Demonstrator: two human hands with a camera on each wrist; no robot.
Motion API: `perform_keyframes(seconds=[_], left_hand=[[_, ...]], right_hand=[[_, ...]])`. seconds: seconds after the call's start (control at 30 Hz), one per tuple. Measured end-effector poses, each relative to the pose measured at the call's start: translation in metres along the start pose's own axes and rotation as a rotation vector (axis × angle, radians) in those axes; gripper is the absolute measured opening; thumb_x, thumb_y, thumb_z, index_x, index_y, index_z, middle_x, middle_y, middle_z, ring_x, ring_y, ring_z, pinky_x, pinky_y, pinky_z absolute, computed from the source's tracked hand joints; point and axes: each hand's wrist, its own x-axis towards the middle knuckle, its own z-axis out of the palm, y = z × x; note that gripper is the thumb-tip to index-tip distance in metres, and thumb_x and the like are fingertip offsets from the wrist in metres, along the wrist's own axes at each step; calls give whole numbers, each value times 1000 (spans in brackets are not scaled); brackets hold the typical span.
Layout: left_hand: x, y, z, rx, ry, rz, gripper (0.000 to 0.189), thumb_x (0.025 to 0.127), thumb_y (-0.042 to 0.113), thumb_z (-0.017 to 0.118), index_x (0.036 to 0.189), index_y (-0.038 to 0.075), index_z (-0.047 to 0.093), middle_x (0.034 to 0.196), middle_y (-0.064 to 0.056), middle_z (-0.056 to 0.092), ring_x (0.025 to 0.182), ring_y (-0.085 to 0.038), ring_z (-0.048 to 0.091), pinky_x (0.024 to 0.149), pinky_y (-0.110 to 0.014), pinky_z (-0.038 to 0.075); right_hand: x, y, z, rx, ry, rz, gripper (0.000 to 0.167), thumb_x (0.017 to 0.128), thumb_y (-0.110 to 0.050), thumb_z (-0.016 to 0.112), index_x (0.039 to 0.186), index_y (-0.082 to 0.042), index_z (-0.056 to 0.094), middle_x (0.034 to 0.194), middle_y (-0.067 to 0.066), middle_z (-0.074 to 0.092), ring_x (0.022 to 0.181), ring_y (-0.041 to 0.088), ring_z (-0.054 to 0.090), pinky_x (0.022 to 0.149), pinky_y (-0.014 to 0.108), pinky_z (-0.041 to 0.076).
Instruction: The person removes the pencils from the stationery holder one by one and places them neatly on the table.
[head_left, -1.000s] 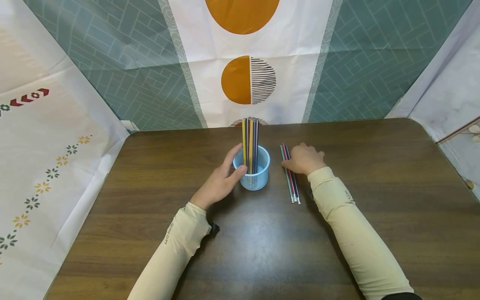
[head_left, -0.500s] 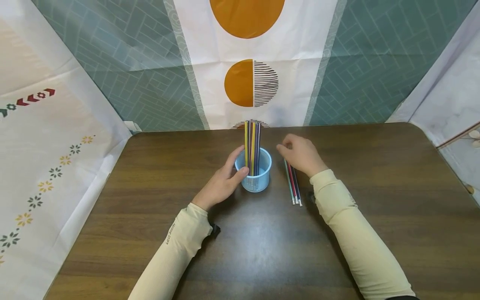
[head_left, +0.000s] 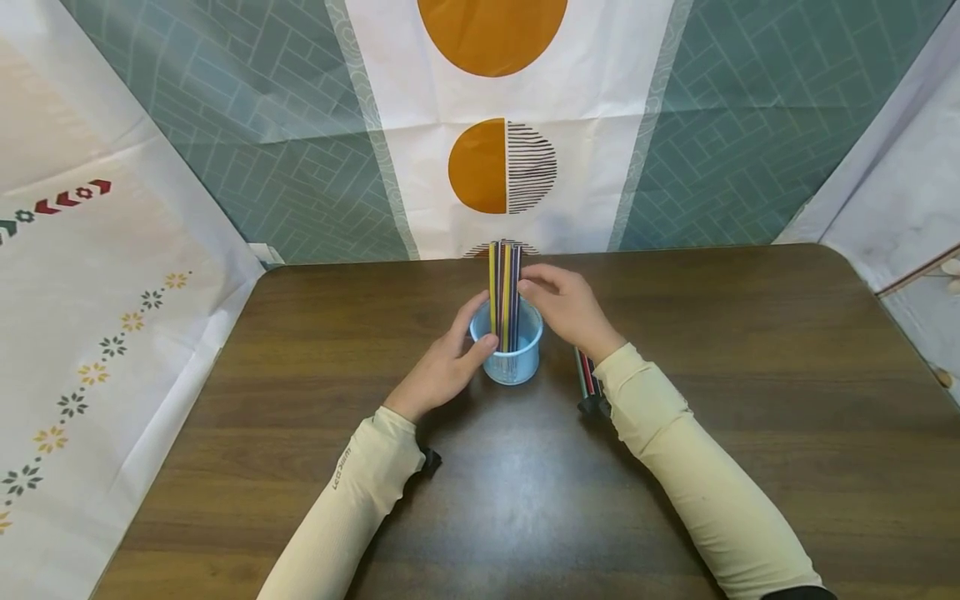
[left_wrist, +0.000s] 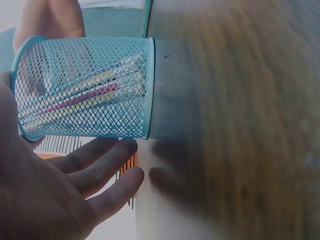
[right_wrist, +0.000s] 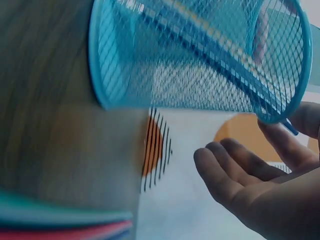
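A light blue mesh pencil cup [head_left: 517, 367] stands upright on the table. Yellow and dark pencils [head_left: 504, 292] lean together inside it and rise above its rim. My left hand [head_left: 438, 371] holds the cup from the left, with thumb and index finger at the rim; its other fingers extend beneath it in the left wrist view [left_wrist: 75, 187]. My right hand [head_left: 573, 312] is at the right side of the pencils, thumb and index fingertips close around a blue pencil's end [right_wrist: 291, 127]. Its remaining fingers are loosely bent. Several pencils [head_left: 585, 375] lie right of the cup, partly hidden by the right wrist.
The brown wooden table [head_left: 300, 350] has its far edge just behind the cup. A hanging cloth [head_left: 412, 167] with orange circles covers the wall there. Pale cloths [head_left: 90, 275] flank the left and right sides.
My right hand has left the pencils lying on the table and moved leftward to those standing in the cup. My left hand stays at the cup.
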Motion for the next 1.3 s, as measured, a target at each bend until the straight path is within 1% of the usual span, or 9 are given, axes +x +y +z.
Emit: perform_keyframes(seconds=[0.27,0.5,0.7,0.77,0.93,1.0,1.13,1.2,1.3], left_hand=[[0,0,0,-2,-6,0,61,103,59,44,153,59,9,153,-7,44,136,-31,45,106,-61,36],[1,0,0,0,-8,-12,60,104,55,45,153,60,10,153,-7,44,136,-31,46,106,-61,36],[0,1,0,6,-6,-19,61,104,55,45,154,58,10,154,-9,43,137,-32,44,106,-60,35],[0,1,0,8,-5,-16,61,105,55,45,156,55,11,154,-10,43,137,-33,44,106,-61,36],[0,1,-1,10,1,-4,62,104,57,45,156,54,12,154,-10,43,137,-33,44,106,-60,36],[1,0,-1,7,0,0,62,103,57,45,155,56,11,155,-10,42,137,-33,44,106,-60,36],[0,1,0,6,2,-7,61,104,56,46,155,57,11,154,-9,43,137,-32,44,106,-60,35],[0,1,0,8,5,-9,62,104,57,46,155,56,12,154,-9,43,137,-31,44,106,-60,35],[-1,0,0,9,5,-7,62,104,56,46,156,54,12,153,-9,44,136,-32,45,106,-59,36]], right_hand=[[2,2,7,-13,-33,22,21,103,-20,62,117,-5,67,118,11,66,110,28,56,101,48,44],[2,2,3,-10,-13,19,15,100,-19,66,105,-5,65,110,10,65,104,27,56,95,45,46],[3,3,-4,17,-4,19,18,96,-21,70,95,-7,60,108,9,63,103,27,55,88,42,46],[4,3,-6,16,2,10,19,96,-20,70,91,-7,57,109,9,65,104,26,56,86,42,46],[4,1,-9,16,34,-19,23,96,-19,68,85,-6,52,111,10,67,102,26,58,79,40,44],[4,0,-10,30,44,-20,25,96,-20,67,84,-6,51,112,10,68,103,26,59,78,41,44],[3,-1,-15,74,66,-6,25,97,-24,67,86,-6,54,120,10,70,112,25,62,88,43,47],[3,-2,-17,107,95,5,25,97,-28,68,89,-6,57,117,9,71,111,24,63,91,44,47],[1,-4,-20,171,158,1,27,96,-34,70,97,-8,61,110,8,72,106,23,62,92,44,48]])
